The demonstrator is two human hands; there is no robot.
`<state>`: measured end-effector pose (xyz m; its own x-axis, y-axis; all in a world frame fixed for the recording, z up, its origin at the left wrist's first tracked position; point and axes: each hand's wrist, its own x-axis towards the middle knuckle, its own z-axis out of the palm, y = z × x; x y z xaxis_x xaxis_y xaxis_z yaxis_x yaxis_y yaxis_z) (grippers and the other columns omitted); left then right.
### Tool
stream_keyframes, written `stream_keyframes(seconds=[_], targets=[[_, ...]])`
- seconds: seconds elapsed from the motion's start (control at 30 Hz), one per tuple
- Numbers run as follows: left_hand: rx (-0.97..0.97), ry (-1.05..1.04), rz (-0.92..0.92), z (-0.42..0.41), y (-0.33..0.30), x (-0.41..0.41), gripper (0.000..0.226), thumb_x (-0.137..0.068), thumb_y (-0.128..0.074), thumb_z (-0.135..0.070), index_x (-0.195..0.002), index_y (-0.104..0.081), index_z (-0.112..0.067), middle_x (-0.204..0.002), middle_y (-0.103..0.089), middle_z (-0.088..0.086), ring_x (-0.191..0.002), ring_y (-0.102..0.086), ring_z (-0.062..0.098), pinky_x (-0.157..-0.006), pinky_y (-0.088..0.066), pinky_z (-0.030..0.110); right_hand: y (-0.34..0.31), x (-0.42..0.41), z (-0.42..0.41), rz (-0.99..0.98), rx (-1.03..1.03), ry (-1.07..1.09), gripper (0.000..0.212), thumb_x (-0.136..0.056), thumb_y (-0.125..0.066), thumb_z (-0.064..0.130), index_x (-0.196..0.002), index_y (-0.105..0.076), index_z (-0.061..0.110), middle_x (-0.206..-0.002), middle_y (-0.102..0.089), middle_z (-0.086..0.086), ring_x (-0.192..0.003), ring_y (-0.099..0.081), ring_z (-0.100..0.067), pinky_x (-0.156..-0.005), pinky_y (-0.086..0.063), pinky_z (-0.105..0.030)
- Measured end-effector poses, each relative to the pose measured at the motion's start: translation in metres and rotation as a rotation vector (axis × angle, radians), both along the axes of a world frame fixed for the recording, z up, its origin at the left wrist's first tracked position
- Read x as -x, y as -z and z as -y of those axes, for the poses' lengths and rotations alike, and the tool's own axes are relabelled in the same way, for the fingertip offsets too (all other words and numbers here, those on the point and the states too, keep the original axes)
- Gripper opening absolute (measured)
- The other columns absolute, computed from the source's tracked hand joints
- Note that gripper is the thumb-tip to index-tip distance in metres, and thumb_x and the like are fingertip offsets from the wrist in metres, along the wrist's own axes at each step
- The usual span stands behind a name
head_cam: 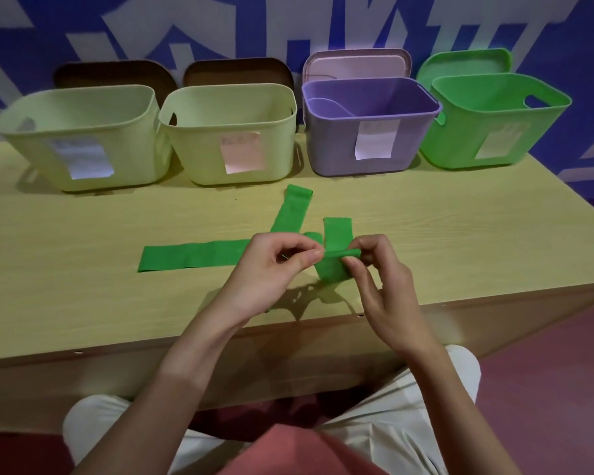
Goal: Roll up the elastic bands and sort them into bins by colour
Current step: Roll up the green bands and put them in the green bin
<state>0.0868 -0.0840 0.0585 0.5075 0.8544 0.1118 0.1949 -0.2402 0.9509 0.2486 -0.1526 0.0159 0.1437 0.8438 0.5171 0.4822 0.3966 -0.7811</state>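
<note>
Both my hands hold one green elastic band [335, 265] just above the wooden table [83, 269]. My left hand [275, 265] pinches its left end and my right hand [381, 272] pinches the small rolled part at its top. A second green band [189, 257] lies flat to the left, and a third green band [294, 210] stretches away towards the bins. At the back stand two pale yellow-green bins [79, 138] [230, 132], a purple bin [371, 132] and a green bin [491, 121].
Each bin carries a paper label on its front. Lids lean on the blue-and-white wall behind them: two brown, one pink [357, 63], one green [463, 61]. The table's front edge runs just under my wrists, with my knees below it.
</note>
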Motion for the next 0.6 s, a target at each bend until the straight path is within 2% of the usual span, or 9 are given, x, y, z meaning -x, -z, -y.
stream_keyframes(seconds=[0.1,0.13,0.27,0.37,0.47,0.53,0.6], targets=[[-0.015,-0.007,0.009,-0.001,0.001,0.004,0.018,-0.086,-0.067,-0.012,-0.082,-0.071,-0.030,-0.077,-0.071,-0.016,-0.078,-0.063,0.000,-0.076,-0.047,0.018,-0.003,0.002,-0.001,0.009,0.000,-0.021,0.009,-0.096,-0.048,0.030,-0.105,-0.046,0.028,-0.085,-0.060,0.008,-0.078,-0.062,-0.010,-0.066,-0.050,-0.030],[-0.015,-0.002,0.016,-0.001,0.000,0.006,0.017,-0.086,-0.067,-0.012,-0.082,-0.071,-0.028,-0.077,-0.071,-0.014,-0.078,-0.063,0.002,-0.076,-0.048,0.019,-0.005,0.002,-0.001,-0.002,-0.004,-0.031,0.008,-0.097,-0.049,0.028,-0.104,-0.047,0.027,-0.087,-0.061,0.007,-0.078,-0.063,-0.011,-0.065,-0.051,-0.030],[-0.046,0.034,0.008,0.000,-0.005,0.010,0.010,-0.086,-0.067,-0.010,-0.087,-0.072,-0.019,-0.083,-0.072,-0.004,-0.082,-0.065,0.011,-0.078,-0.053,0.027,-0.005,0.003,-0.001,-0.018,-0.033,-0.058,0.008,-0.095,-0.051,0.021,-0.101,-0.050,0.016,-0.090,-0.064,0.018,-0.080,-0.064,-0.002,-0.067,-0.046,-0.012],[-0.076,0.045,0.011,0.002,-0.006,0.010,0.009,-0.083,-0.072,-0.015,-0.092,-0.073,-0.017,-0.085,-0.070,0.000,-0.079,-0.062,0.021,-0.074,-0.050,0.036,-0.006,0.002,-0.003,-0.020,-0.036,-0.048,0.006,-0.094,-0.053,0.018,-0.100,-0.050,0.018,-0.089,-0.063,0.022,-0.079,-0.063,-0.001,-0.068,-0.044,-0.010],[-0.172,0.001,-0.022,0.004,-0.003,0.008,0.013,-0.080,-0.075,-0.017,-0.091,-0.072,-0.022,-0.083,-0.067,-0.004,-0.070,-0.053,0.012,-0.063,-0.043,0.031,-0.009,0.004,-0.003,-0.007,-0.056,-0.037,0.014,-0.094,-0.055,0.013,-0.100,-0.050,0.025,-0.089,-0.063,0.020,-0.080,-0.064,-0.001,-0.069,-0.045,-0.011],[-0.238,-0.054,-0.027,0.004,-0.001,0.005,0.010,-0.081,-0.073,-0.013,-0.088,-0.072,-0.020,-0.083,-0.067,-0.007,-0.071,-0.054,0.006,-0.064,-0.043,0.028,-0.012,0.008,-0.003,-0.041,-0.057,-0.031,0.015,-0.094,-0.057,0.013,-0.095,-0.050,0.027,-0.088,-0.064,0.016,-0.078,-0.064,-0.003,-0.068,-0.047,-0.012],[-0.235,-0.090,0.002,0.005,0.001,0.002,0.010,-0.081,-0.072,-0.010,-0.087,-0.073,-0.018,-0.083,-0.069,-0.007,-0.076,-0.059,0.010,-0.069,-0.049,0.033,-0.014,0.012,-0.003,-0.109,-0.051,-0.015,0.015,-0.092,-0.058,0.013,-0.092,-0.052,0.026,-0.083,-0.064,0.016,-0.074,-0.063,-0.001,-0.066,-0.045,-0.011]])
